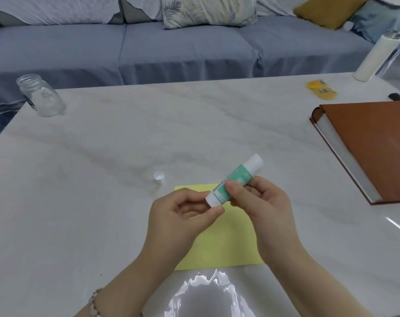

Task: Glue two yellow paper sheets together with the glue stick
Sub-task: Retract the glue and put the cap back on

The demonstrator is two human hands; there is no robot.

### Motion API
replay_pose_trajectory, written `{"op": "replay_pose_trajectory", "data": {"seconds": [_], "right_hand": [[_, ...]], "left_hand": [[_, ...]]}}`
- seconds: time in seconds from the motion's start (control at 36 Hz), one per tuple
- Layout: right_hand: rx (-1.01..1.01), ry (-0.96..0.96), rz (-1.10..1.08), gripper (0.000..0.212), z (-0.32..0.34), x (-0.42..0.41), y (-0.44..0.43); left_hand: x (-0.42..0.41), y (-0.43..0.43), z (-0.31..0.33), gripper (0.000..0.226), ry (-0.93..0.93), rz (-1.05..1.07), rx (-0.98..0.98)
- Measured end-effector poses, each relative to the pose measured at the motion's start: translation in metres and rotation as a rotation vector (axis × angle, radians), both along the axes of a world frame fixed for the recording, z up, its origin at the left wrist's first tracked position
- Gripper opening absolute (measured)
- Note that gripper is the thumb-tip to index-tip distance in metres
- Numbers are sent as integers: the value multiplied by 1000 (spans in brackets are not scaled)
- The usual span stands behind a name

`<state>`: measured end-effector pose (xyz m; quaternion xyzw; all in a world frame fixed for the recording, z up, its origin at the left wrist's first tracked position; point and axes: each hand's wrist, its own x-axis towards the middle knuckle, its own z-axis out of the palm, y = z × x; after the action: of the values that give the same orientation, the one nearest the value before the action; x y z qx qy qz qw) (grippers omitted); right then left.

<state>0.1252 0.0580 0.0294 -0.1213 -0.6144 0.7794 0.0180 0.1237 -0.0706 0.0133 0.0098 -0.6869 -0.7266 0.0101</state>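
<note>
The glue stick, a smooth round tube with a white body and a teal label, is held in the air just above the far edge of the yellow paper, tilted with its rounded white end pointing up and away to the right. The right hand grips the tube round its middle, thumb across the label, while the left hand pinches its lower white end between thumb and fingertips. The yellow paper is a flat, matte rectangle lying on the glossy, grey-veined marble worktop; whether it is one sheet or two stacked cannot be told. A small white plastic cap stands on the worktop just beyond the paper's far left corner. Well to the right of the paper lies a thick book with a smooth brown cover and a white page edge. Far beyond the paper to the left is a clear glass jar with a threaded open mouth; far to the right are a crinkled yellow packet and a tall white bottle. Behind the worktop runs a sofa in soft blue-grey cloth. A beaded bracelet circles the left wrist.
</note>
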Motion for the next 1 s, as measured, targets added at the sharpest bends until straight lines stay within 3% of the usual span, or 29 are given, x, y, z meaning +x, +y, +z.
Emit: {"op": "replay_pose_trajectory", "data": {"seconds": [0.08,0.22,0.31,0.39,0.47,0.64,0.72,0.83,0.94,1.0], "right_hand": [[-15,14,-49,8,0,4,-5],[-11,12,-110,12,2,7,-11],[-29,-11,-116,17,1,7,-10],[-34,-41,-85,28,-1,6,-6],[-92,-46,17,23,-5,6,-2],[-117,6,100,14,-8,7,0],[-124,38,116,10,-7,9,-2],[-85,22,74,13,-7,12,-7],[-88,-34,10,12,-9,11,-7],[-111,-38,8,12,-10,10,-7]], "left_hand": [[3,-2,-4,35,152,61,-169],[3,-2,-10,18,389,157,-391],[3,-2,-10,18,412,148,-422],[6,-2,-7,28,247,76,-254],[6,0,3,26,19,44,-128],[0,0,12,28,-685,-213,356],[-1,-3,14,37,-835,-310,374],[-1,-2,3,43,-513,-171,139],[1,-5,-1,6,-141,-94,14],[2,-7,-5,21,-66,-82,-72]]}}
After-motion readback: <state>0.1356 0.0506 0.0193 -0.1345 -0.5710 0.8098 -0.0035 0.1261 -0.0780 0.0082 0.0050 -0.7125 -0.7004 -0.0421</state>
